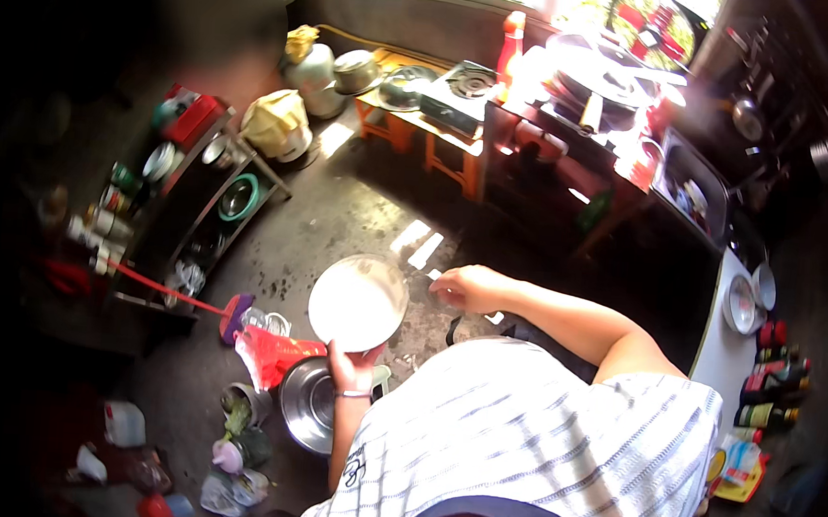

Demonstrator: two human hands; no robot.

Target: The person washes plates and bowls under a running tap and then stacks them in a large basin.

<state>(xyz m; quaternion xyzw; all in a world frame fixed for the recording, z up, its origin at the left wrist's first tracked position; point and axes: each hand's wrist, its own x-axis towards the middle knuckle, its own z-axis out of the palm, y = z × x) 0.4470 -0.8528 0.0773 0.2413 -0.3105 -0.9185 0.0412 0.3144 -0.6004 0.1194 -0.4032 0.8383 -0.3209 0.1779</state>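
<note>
My left hand (351, 362) grips the near rim of a round bowl (402, 287) from below. White contents fill most of it; whether they are powder or liquid I cannot tell. To the right of the bowl and apart from it, my right hand (470, 287) hangs with its fingers curled together. Anything inside those fingers is hidden. Just under my left wrist sits a shiny metal basin (300, 409), partly covered by my forearm. A red plastic bag (268, 354) lies beside the basin.
A broom with a red handle (172, 287) leans by a shelf rack (215, 153) at left. Bottles and bags litter the floor at lower left. Far off stand a gas stove (453, 117) and a gas cylinder (312, 69). A sink (693, 187) and white counter (716, 328) line the right.
</note>
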